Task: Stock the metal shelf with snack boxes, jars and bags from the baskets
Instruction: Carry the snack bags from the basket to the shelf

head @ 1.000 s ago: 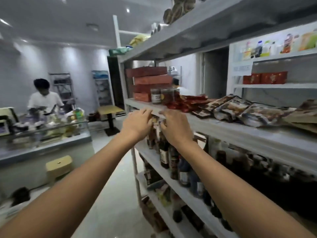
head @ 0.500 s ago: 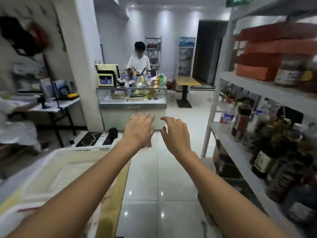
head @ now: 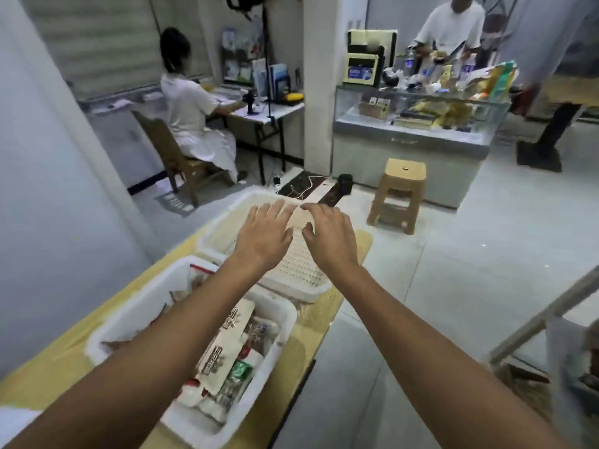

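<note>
Two white plastic baskets stand on a yellow table (head: 55,361). The near basket (head: 285,322) holds several snack bags and packets (head: 227,351). The far basket (head: 301,286) shows only its perforated floor. My left hand (head: 264,236) and my right hand (head: 329,238) hover side by side above the far basket, fingers spread and loosely bent, holding nothing. A corner of the metal shelf (head: 534,319) shows at the lower right edge.
A tan plastic stool (head: 400,194) stands on the tiled floor beyond the table. Behind it is a glass counter (head: 415,131) with a person standing at it. Another person sits on a wooden chair (head: 168,157) at a desk to the left.
The view has swung left, away from the shelf and down to the baskets. Both hands left the shelf's bottles and now hang over the far basket with nothing in them.
</note>
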